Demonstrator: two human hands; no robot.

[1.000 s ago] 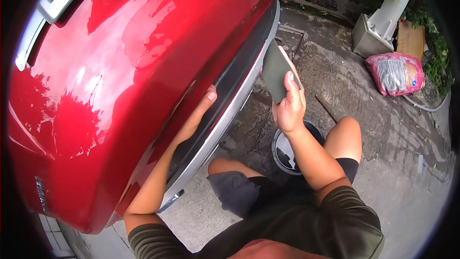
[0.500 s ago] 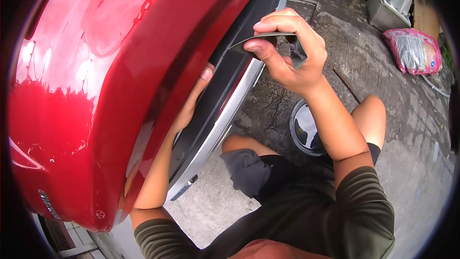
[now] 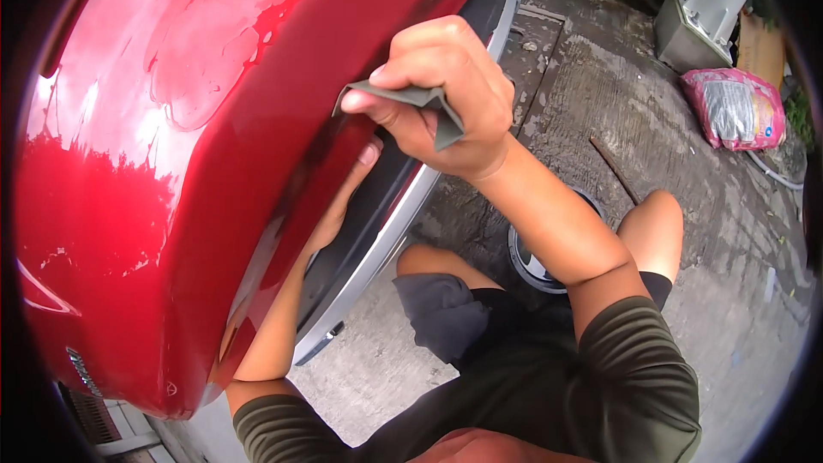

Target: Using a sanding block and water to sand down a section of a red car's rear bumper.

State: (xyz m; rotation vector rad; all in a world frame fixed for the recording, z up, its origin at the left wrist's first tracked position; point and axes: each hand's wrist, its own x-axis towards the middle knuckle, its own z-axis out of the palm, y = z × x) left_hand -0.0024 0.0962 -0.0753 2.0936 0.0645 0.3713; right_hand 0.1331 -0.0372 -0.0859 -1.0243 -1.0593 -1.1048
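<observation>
My right hand (image 3: 454, 90) pinches a folded sheet of dark grey sandpaper (image 3: 410, 96) between thumb and bent fingers. The sheet's front edge is up against the red car's rear panel (image 3: 283, 94), near its lower lip; whether it touches the paint is hard to see. Wet streaks and droplets lie on the glossy panel. Below that lip, my left hand (image 3: 336, 210) reaches in beside the black bumper top (image 3: 351, 240). One digit of it shows stretched out, while the red panel hides the other fingers.
A round bucket (image 3: 525, 266) stands on the concrete by my bent leg, partly behind my right forearm. A thin stick (image 3: 613, 170) lies beyond it. At the far right are a pink sack (image 3: 733, 109) and a grey box-shaped metal object (image 3: 690, 34). The bumper has a silver edge (image 3: 407, 206).
My right hand has moved left with the sandpaper, from above the bumper to the red panel. My left hand has stayed almost where it was. More of the bucket is now covered.
</observation>
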